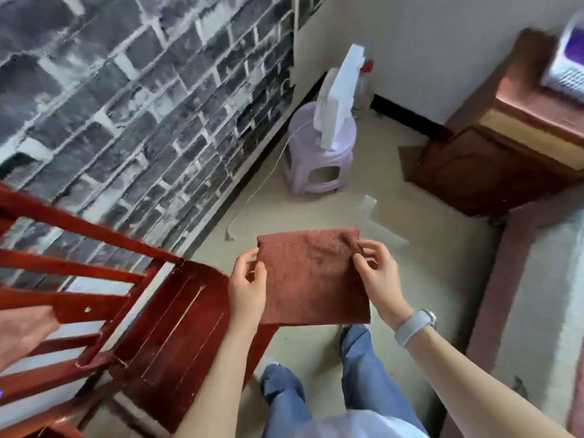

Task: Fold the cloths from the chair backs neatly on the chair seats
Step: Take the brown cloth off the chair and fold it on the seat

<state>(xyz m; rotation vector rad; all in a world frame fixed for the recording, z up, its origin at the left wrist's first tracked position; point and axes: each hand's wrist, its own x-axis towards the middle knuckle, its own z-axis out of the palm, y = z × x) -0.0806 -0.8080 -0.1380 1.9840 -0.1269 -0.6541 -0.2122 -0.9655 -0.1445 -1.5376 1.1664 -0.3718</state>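
Observation:
A brown-red terry cloth (311, 276), folded into a rectangle, hangs in the air over the floor just right of the chair seat. My left hand (248, 284) pinches its left edge near the top. At the upper right corner my right hand (377, 276) pinches the cloth; a pale watch sits on that wrist. The red wooden chair has its bare seat (172, 327) at lower left and its slatted back (72, 279) further left. A second pinkish cloth (22, 333) hangs on the chair back at the frame's left edge.
A lilac plastic stool (319, 153) with a white upright object on it stands by the brick-pattern wall. A white cord (252, 197) trails on the floor. A brown wooden cabinet (493, 159) stands at right, a bed edge (518, 279) below it. My jeans-clad legs are beneath the cloth.

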